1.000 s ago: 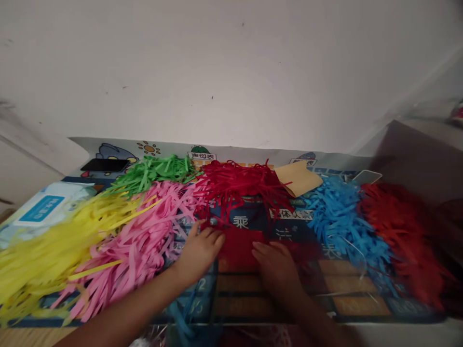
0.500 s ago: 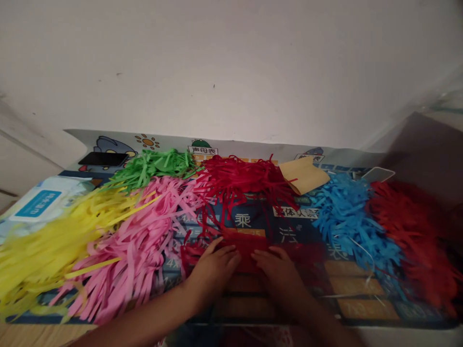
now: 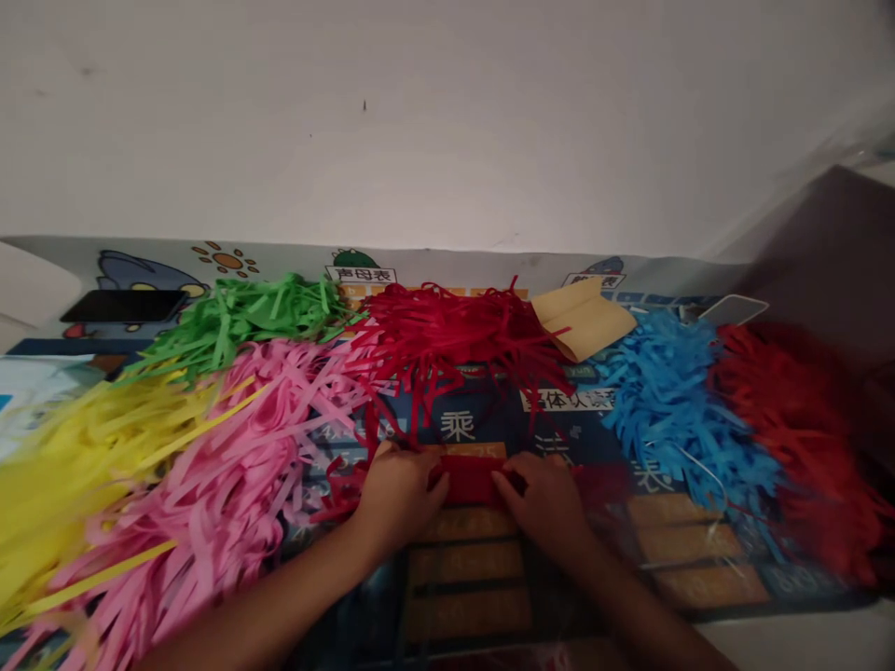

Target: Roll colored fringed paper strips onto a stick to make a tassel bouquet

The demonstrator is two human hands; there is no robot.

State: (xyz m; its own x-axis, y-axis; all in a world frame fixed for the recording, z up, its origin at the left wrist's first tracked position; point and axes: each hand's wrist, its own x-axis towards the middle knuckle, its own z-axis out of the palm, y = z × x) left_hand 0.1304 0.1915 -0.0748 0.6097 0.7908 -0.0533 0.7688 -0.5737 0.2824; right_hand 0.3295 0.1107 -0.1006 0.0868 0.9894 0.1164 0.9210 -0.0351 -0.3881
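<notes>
My left hand [image 3: 395, 492] and my right hand [image 3: 547, 499] both grip a bunch of red paper strips [image 3: 473, 478] on the printed mat [image 3: 461, 578]. The bunch lies crosswise between the two hands, pinched from both ends with the fingers curled around it. Its loose ends spread out to the left of my left hand and to the right of my right hand. A larger heap of red strips [image 3: 447, 335] lies just behind the hands.
Heaps of paper strips ring the mat: yellow [image 3: 76, 466], pink [image 3: 230, 466], green [image 3: 238, 321], blue [image 3: 671, 401] and a second red heap [image 3: 797, 419]. A tan envelope [image 3: 584, 317] and a black phone [image 3: 122, 305] lie at the back by the wall.
My hands went from lying flat on the red strips to closing around them, gathering them into a tight bunch. The camera has tilted down and shifted to the right.
</notes>
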